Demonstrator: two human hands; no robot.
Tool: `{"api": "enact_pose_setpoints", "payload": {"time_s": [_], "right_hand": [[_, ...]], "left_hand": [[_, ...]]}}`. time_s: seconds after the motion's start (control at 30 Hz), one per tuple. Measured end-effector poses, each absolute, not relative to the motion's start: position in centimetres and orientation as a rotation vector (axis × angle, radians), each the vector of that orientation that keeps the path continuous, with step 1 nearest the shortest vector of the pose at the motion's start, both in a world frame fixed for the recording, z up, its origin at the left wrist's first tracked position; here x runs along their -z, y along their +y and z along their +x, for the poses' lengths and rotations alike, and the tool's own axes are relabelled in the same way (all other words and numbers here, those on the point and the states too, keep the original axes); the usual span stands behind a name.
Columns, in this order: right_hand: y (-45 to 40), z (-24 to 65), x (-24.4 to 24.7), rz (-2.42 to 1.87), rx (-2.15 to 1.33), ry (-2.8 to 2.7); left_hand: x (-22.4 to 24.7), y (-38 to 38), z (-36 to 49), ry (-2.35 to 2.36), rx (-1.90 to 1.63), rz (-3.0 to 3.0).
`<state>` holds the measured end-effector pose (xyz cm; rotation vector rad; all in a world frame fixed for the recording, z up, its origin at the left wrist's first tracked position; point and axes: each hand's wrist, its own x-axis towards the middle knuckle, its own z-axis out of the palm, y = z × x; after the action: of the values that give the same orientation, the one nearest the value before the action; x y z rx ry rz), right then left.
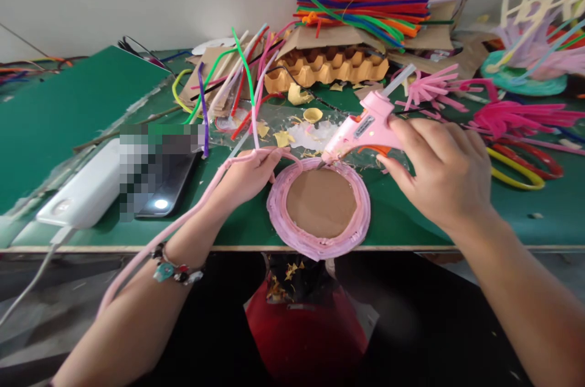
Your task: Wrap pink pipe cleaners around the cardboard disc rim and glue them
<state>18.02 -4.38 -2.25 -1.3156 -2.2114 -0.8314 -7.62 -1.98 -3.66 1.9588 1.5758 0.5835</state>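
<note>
The cardboard disc (322,201), ringed by lavender and pink coils (278,210), lies at the near edge of the green table (402,234). At its 10 o'clock the left hand (251,173) pinches a pink cord (180,223) that trails toward 8 o'clock. Between 2 and 3 o'clock the right hand (441,164) grips the glue gun (359,128), its nozzle at the ring's 12 o'clock. The cord reaches the ring near 11 o'clock; whether it is fixed there I cannot tell. Best to lay a thin, short bead, press the cord snugly against its neighbour, and keep light, even tension. Fingertips should stay clear of the nozzle; excess glue would probably ooze out and show.
</note>
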Motion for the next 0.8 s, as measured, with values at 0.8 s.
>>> {"api": "enact_pose_setpoints", "payload": {"time_s": [0.8], "right_hand": [[-4.4,18.8,1.1,-1.164,1.166,-2.17]], "left_hand": [[3.4,-2.1,-7.5,1.603,-0.577,1.958]]}}
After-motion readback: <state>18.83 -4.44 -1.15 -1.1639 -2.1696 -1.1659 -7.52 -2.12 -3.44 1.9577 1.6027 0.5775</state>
